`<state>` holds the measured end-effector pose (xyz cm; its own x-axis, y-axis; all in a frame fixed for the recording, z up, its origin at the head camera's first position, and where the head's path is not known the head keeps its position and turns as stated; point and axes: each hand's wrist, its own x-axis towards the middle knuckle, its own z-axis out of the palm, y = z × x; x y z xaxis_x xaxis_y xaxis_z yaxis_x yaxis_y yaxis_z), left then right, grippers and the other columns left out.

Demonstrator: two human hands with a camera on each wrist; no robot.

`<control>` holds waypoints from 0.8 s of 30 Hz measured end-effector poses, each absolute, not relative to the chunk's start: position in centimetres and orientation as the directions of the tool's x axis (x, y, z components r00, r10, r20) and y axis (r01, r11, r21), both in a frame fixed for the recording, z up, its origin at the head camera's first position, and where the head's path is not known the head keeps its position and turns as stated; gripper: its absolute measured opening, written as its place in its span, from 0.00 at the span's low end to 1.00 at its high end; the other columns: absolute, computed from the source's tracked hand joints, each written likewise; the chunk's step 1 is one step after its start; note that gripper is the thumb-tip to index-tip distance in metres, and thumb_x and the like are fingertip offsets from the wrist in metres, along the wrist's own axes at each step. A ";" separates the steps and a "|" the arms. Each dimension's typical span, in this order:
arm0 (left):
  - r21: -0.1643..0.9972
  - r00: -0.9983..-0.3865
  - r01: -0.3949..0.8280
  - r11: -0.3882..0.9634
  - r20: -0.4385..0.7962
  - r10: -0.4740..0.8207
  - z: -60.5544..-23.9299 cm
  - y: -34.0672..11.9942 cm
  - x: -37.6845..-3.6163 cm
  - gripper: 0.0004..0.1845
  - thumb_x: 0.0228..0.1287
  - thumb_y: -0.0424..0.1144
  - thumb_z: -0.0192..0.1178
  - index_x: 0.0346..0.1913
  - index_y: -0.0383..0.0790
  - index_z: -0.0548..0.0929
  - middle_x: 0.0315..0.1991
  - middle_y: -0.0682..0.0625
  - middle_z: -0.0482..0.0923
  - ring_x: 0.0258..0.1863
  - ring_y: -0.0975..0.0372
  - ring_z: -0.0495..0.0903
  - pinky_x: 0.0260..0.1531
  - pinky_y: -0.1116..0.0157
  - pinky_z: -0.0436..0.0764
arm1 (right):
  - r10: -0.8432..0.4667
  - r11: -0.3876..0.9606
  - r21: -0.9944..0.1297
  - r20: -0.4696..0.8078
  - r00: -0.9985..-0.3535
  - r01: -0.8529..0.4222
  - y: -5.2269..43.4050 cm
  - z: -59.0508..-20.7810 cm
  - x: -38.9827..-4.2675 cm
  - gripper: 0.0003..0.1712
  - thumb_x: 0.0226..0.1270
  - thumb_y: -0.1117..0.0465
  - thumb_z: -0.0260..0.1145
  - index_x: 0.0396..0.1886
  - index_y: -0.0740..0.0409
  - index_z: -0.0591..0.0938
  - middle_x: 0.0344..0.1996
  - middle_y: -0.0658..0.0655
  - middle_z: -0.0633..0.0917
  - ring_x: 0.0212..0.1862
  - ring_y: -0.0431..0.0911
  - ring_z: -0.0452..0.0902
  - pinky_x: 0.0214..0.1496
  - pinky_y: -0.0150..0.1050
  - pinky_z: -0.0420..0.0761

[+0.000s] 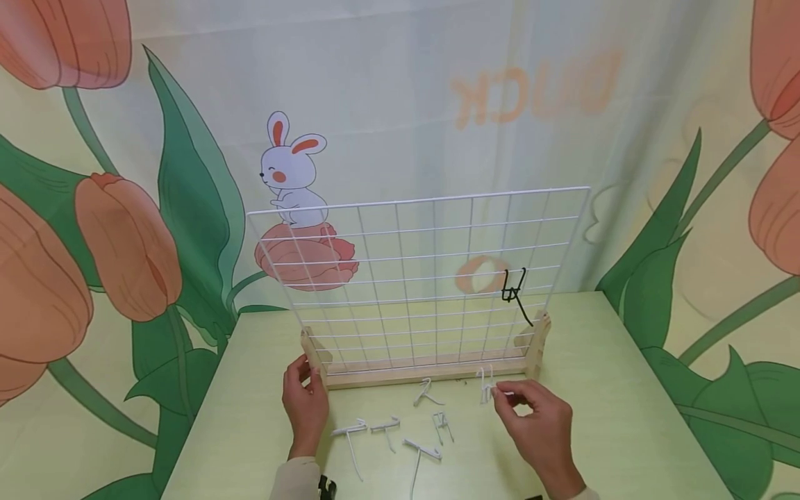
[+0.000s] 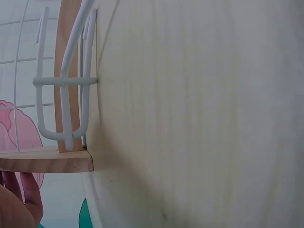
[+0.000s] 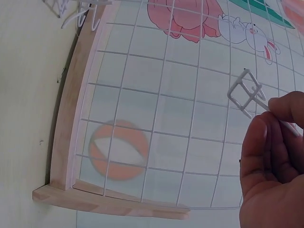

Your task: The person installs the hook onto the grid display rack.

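A white wire grid panel [image 1: 412,278] stands upright in a wooden base [image 1: 425,371] on the pale green table [image 1: 625,389]. A black wire hook [image 1: 515,292] hangs on the grid's lower right. My right hand [image 1: 531,417] pinches a white wire hook [image 1: 486,386] just in front of the base; the right wrist view shows that white hook [image 3: 247,95] between thumb and forefinger before the grid [image 3: 161,95]. My left hand [image 1: 305,399] holds the base's left foot [image 1: 315,357]. Several white hooks [image 1: 387,425] lie on the table between my hands.
A tulip and rabbit printed backdrop [image 1: 400,104] hangs close behind the table. The table's side edges [image 1: 206,403] slope outward toward me. In the left wrist view a white hook [image 2: 66,95] lies by the wooden base [image 2: 47,161].
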<state>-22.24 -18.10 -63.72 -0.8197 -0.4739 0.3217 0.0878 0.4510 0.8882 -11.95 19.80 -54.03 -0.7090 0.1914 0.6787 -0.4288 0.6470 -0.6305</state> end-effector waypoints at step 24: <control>0.893 -0.824 0.064 0.445 0.299 -0.481 -63.7 -18.1 -22.2 0.19 0.78 0.33 0.59 0.68 0.42 0.77 0.58 0.43 0.80 0.57 0.52 0.82 0.44 0.80 0.74 | 0.257 0.604 -0.589 0.781 -0.569 -0.536 17.3 -50.5 -13.7 0.11 0.52 0.73 0.83 0.36 0.59 0.94 0.31 0.56 0.93 0.29 0.37 0.87 0.43 0.19 0.81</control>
<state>-22.24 -18.08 -63.70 -0.8241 -0.4811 0.2990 0.0641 0.4453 0.8931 -13.66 17.33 -50.54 -0.5686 0.2572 0.7814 -0.5364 0.6042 -0.5892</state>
